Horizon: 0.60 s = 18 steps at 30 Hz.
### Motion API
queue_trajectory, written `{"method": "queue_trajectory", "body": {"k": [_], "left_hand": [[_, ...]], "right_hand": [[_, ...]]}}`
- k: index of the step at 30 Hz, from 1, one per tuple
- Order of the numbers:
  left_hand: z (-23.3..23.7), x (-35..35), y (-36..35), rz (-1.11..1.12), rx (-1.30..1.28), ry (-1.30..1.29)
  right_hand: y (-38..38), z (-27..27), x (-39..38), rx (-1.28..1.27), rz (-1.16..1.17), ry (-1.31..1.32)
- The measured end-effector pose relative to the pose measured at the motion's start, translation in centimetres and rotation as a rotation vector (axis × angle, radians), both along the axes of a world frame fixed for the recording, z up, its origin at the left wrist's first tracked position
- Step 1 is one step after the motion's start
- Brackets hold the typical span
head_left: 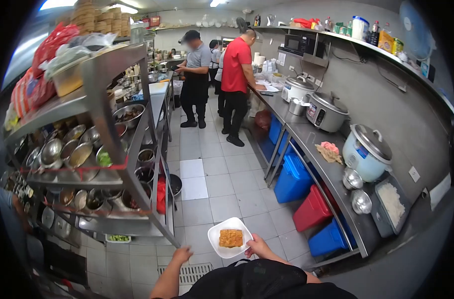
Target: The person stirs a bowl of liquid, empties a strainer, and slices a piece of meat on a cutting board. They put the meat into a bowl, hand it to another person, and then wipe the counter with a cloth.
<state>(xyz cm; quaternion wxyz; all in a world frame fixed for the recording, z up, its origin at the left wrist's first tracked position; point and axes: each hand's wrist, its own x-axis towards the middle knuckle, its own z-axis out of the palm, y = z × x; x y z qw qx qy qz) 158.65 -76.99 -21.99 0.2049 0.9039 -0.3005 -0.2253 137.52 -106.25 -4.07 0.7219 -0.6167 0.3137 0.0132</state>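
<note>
My right hand [258, 246] grips the right edge of a white square bowl [214, 234] with rounded corners, held out in front of my body above the floor. In the bowl lies a rectangular golden-brown block of food [231, 238]; its exact kind I cannot make out. To the left of the bowl and apart from it, my left hand [182, 254] hangs in the air with loosely bent fingers and nothing visible in it. A metal floor drain grate [187, 272] shows below that hand.
A metal shelf rack [105, 99] with several steel bowls stands at left. On the right counter [306, 132] are a rice cooker [326, 110], a large pot [366, 152] and a tub of rice [391, 204]. Blue bins [291, 177] sit underneath. A person in red [235, 65] stands ahead.
</note>
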Motion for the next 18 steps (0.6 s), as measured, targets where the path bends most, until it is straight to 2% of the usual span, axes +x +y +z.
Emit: {"method": "queue_trajectory", "body": {"k": [1,3,6,9,10,11,12,13,14,15,16,18], "left_hand": [[1.1,4.4,-4.0,0.030,-0.163,0.038],[5.8,11.0,-10.3,0.029,-0.241,0.053],[7.8,17.7,-16.2,0.093,-0.247,0.063],[0.5,21.9,-16.8,0.149,-0.033,0.068],[-2.1,22.2,-15.4,0.181,0.088,0.164],[-7.9,23.1,-13.9,0.021,0.394,0.176],[-11.1,23.2,-12.0,-0.100,0.571,0.301],[-11.9,22.3,-10.2,-0.319,0.650,0.343],[-13.1,21.0,-8.6,-0.129,0.636,0.452],[-11.5,20.0,-8.1,0.157,0.570,0.529],[-10.0,19.7,-8.1,0.313,0.529,0.574],[-8.4,20.1,-8.7,0.483,0.483,0.638]], "right_hand": [[-1.7,0.3,2.3,0.005,-0.004,-0.006],[-4.7,1.0,7.4,-0.011,-0.005,0.008],[-10.5,-0.9,15.1,-0.022,0.008,0.023],[-17.1,-3.0,23.4,0.002,0.106,0.027],[-19.0,-2.6,26.3,0.005,0.125,0.024],[-20.7,-2.0,28.7,-0.013,0.131,0.028],[-22.5,-1.3,31.2,-0.038,0.135,0.033],[-24.2,-0.5,33.6,0.002,0.138,0.008],[-26.1,-0.2,36.0,-0.007,0.153,0.020],[-27.9,-0.1,38.4,0.004,0.173,0.034],[-29.7,-0.1,40.7,0.015,0.190,0.047],[-32.8,-0.2,45.1,-0.008,0.198,0.070]]}}
